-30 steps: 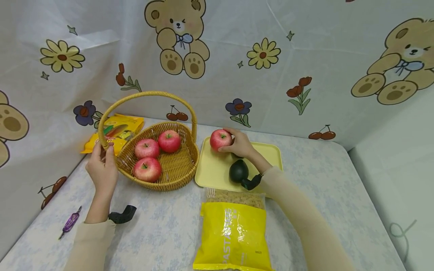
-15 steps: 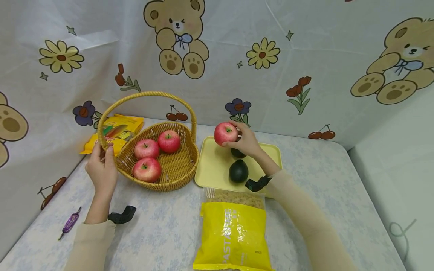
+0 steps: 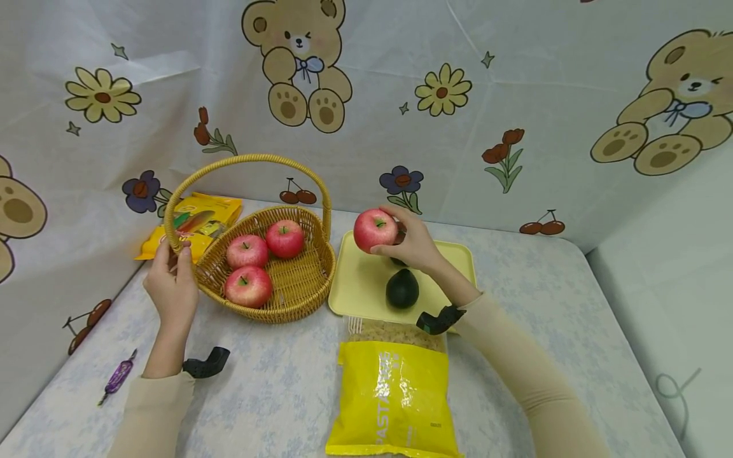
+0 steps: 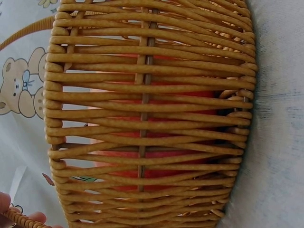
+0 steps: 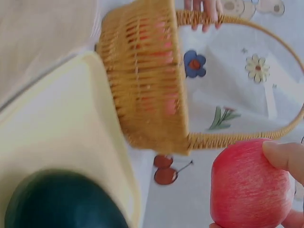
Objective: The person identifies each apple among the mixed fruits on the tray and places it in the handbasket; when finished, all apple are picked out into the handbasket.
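My right hand [image 3: 417, 245] grips a red apple [image 3: 375, 231] above the back of a pale yellow tray [image 3: 357, 286]; the right wrist view shows the same apple [image 5: 251, 185] between thumb and fingers. On the tray sits a dark green avocado [image 3: 403, 289], with a second dark one mostly hidden behind the hand. My left hand [image 3: 172, 283] holds the left foot of the handle of a wicker basket [image 3: 298, 273]. Inside the basket lie three red apples [image 3: 249, 286]. The basket's woven side [image 4: 147, 118] fills the left wrist view.
A yellow snack bag [image 3: 200, 219] lies behind the basket at the left. In front of the tray is a yellow pasta bag [image 3: 395, 394]. A purple wrapped candy [image 3: 119, 376] rests near the table's left edge. A printed cloth [image 3: 372, 146] hangs close behind everything.
My right hand has lifted the apple up off the tray, first drifting right, then back to the left. The left hand and the basket have stayed put.
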`<act>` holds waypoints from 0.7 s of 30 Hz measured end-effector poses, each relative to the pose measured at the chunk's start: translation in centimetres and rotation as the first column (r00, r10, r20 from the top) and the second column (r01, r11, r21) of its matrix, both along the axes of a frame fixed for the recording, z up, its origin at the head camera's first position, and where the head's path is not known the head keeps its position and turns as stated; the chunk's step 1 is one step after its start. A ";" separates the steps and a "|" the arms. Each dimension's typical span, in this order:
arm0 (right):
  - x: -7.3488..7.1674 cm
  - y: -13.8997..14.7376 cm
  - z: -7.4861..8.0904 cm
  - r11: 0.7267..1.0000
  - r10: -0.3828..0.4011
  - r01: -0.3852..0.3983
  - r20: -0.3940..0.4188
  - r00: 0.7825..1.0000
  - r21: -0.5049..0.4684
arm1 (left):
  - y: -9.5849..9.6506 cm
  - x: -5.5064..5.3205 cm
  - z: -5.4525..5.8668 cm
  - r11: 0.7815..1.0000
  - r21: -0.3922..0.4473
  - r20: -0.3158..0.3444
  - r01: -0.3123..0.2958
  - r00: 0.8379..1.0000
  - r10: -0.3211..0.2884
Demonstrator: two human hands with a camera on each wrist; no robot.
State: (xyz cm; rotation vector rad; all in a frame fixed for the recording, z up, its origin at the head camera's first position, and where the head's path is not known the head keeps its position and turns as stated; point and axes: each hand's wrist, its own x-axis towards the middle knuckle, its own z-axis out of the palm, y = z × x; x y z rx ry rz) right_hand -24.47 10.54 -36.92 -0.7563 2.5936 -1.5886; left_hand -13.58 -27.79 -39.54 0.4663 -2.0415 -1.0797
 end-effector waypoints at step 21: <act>2.5 -8.3 1.1 0.973 0.224 -0.220 -0.042 0.974 0.068 | 0.1 0.1 0.0 1.000 0.001 0.004 0.003 1.000 -0.003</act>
